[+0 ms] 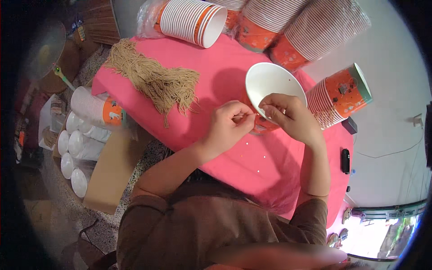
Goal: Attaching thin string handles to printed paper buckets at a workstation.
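A paper bucket (275, 81), white inside and orange outside, stands on the pink cloth in front of me, its mouth tipped slightly toward me. Just left of its near rim, my left hand (229, 123) is closed in a pinch at the bucket's side. My right hand (291, 118) reaches over the near right rim with curled fingers, thumb and fingertips pressed together above the opening. What either pinch holds is too small to make out. Farther left lies a bundle of tan cords (155, 76). Several tiny white dots (258, 171) lie on the cloth near me.
Stacked orange buckets (339, 92) lean at the right; wrapped stacks (315, 33) line the far edge, with another stack (193, 20) at far left. A cardboard box (110, 180) of white cups sits below left. Two small black objects (345, 160) rest by the right edge.
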A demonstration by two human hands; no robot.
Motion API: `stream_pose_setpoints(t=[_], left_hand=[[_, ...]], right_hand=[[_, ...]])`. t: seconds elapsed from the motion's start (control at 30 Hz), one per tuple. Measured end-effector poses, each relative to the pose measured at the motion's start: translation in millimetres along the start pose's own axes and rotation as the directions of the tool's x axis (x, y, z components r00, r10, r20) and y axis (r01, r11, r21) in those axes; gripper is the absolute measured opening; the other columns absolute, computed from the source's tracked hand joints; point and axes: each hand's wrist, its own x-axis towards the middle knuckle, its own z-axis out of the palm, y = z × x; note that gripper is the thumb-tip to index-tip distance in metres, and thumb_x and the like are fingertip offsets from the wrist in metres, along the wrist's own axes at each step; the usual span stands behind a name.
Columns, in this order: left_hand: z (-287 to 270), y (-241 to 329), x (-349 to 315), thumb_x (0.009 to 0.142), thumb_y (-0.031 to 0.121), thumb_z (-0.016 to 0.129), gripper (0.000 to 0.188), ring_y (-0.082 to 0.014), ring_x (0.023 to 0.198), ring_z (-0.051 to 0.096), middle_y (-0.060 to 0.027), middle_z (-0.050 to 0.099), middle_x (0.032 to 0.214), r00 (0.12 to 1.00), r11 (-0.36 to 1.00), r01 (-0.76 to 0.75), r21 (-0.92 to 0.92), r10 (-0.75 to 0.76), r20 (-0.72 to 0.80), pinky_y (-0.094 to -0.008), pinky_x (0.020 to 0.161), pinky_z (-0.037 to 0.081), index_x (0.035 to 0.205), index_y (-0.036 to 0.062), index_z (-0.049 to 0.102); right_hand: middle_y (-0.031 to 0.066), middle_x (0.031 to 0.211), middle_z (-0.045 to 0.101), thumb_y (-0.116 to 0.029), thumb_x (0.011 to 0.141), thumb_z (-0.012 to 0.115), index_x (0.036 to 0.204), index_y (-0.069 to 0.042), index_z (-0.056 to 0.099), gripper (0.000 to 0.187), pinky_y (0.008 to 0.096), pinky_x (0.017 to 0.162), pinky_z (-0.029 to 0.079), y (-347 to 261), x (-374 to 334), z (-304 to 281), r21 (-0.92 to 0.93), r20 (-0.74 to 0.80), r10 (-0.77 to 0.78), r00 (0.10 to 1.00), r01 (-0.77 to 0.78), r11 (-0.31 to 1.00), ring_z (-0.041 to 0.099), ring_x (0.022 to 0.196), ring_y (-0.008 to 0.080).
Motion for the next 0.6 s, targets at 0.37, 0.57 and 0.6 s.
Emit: stream_pose_setpoints(t=[0.37, 0.57, 0.6], left_hand=[[3, 2, 2, 0.078, -0.001, 0.068, 0.009, -0.0026, 0.057, 0.041, 0.0026, 0.05, 0.064, 0.996, 0.991, -0.076, 0.114, 0.08, -0.032, -0.0223, 0.05, 0.035, 0.077, 0.0018, 0.059], [-1, 6, 4, 0.078, 0.002, 0.07, 0.011, -0.0102, 0.053, 0.049, -0.0054, 0.055, 0.067, 0.999, 0.993, -0.048, 0.107, 0.047, 0.008, -0.0275, 0.047, 0.038, 0.077, 0.0003, 0.059], [-2, 7, 5, 0.078, 0.002, 0.07, 0.012, -0.0101, 0.053, 0.05, -0.0055, 0.055, 0.067, 0.998, 0.99, -0.058, 0.126, 0.056, 0.02, -0.0276, 0.047, 0.038, 0.077, 0.0003, 0.059]], right_hand=[[0.001, 0.078, 0.061, -0.001, 0.089, 0.058, 0.097, 0.003, 0.063, 0.01, 0.0238, 0.062, 0.045, 7, 3, -6, 0.125, 0.152, -0.013, 0.988, -0.006, 0.992, 0.053, 0.07, 0.0071], [-0.001, 0.083, 0.062, 0.002, 0.088, 0.059, 0.095, 0.004, 0.064, 0.009, 0.0211, 0.066, 0.046, 17, 15, -11, 0.312, 0.302, 0.003, 0.953, -0.102, 0.945, 0.055, 0.075, 0.0048], [-0.0011, 0.084, 0.063, 0.003, 0.088, 0.058, 0.095, 0.004, 0.064, 0.009, 0.0206, 0.067, 0.046, 20, 18, -12, 0.325, 0.347, -0.028, 0.937, -0.093, 0.941, 0.055, 0.076, 0.0045]])
